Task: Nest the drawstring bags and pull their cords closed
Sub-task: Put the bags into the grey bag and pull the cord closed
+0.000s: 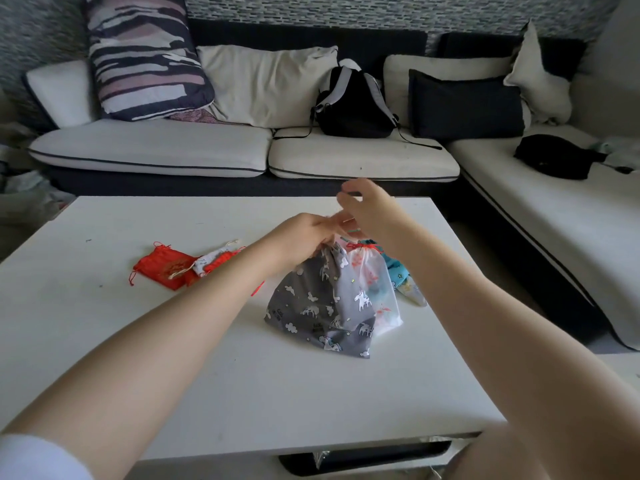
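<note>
Home living room. L-shaped sofa (242, 150) with white seat cushions on a dark base, striped pillow (142, 57) and plain ones against its back. Black backpack (353, 102) on the seat. Low white coffee table (173, 341) in front; patterned wall (381, 12) behind.

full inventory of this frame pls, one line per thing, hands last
grey unicorn-print bag: 1, grey with white print, table centre, top bunched in the left hand
translucent white bag: 1, white, red cord, right of and against the grey bag
teal bag: 1, teal, behind the white one, mostly hidden
red pouch: 1, red, table left
small pouches: about 2, white and red, overlapping beside the red pouch
table: 1, white, foreground
sofa: 1, white cushions, dark frame, behind the table
backpack: 1, black, on the sofa
black pouch: 1, sofa right
left hand: gripping the grey bag's top
right hand: raised above the bags, blurred
</note>
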Demonstrator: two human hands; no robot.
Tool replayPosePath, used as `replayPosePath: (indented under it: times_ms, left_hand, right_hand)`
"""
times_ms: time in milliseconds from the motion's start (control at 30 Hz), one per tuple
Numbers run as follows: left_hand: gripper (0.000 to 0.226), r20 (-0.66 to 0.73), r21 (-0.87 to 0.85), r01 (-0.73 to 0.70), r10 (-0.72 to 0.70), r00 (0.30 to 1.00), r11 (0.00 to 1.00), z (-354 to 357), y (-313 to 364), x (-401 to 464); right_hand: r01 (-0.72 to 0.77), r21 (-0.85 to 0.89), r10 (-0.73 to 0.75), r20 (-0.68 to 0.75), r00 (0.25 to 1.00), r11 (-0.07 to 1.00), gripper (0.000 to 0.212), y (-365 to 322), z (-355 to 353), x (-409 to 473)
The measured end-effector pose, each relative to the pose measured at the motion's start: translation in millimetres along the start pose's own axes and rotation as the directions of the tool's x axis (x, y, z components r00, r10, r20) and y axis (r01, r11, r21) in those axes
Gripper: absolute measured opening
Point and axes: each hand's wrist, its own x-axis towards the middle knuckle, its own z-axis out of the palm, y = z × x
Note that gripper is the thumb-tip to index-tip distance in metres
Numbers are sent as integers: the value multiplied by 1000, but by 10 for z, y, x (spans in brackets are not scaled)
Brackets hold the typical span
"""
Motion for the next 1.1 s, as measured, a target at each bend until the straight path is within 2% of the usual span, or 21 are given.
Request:
replayPosePath:
  times_ms: [67, 300, 367, 467, 600, 733, 867, 933, 1000, 1100]
  left_hand:
    - [42, 1, -110, 22, -22, 1000, 994, -11, 8, 1]
    - [34, 3, -130, 55, -56, 998, 990, -80, 33, 10]
    - [32, -9, -72, 18, -19, 1000, 997, -81, 23, 3]
    - [33, -43, 115, -48, 53, 998, 992, -81, -7, 15]
    - [25, -134, 351, -126, 184, 974, 928, -68, 19, 2]
    - [18, -243, 351, -104, 197, 950, 931, -46, 43, 12]
    - [19, -258, 455, -112, 251, 933, 883, -45, 86, 9]
    - [19, -249, 483, -120, 267, 931, 868, -58, 96, -3]
    - [18, -242, 496, -126, 276, 930, 859, -66, 96, -17]
    - [16, -228, 524, -161, 320, 920, 837, -71, 94, -30]
  right_hand:
    - [77, -107, -77, 7, 997, 991, 28, 47, 3, -21]
    - [289, -346, -266, 112, 957, 893, 24, 6, -16, -111]
    - [325, -391, -293, 142, 946, 861, 21, 1, -31, -107]
    - [366, -502, -332, 160, 930, 783, 24, 7, -49, -79]
    - [356, -546, -370, 89, 925, 758, 20, 69, -34, -27]
    - [362, -607, -418, 53, 907, 708, 19, 110, -44, -26]
    - [405, -685, -455, 119, 882, 606, 22, 142, -44, -60]
    - [394, -676, -427, 129, 895, 623, 22, 132, -43, -70]
    - [322, -614, -310, 131, 942, 720, 19, 89, -49, -80]
    - [147, -292, -95, 186, 978, 945, 17, 47, -97, -97]
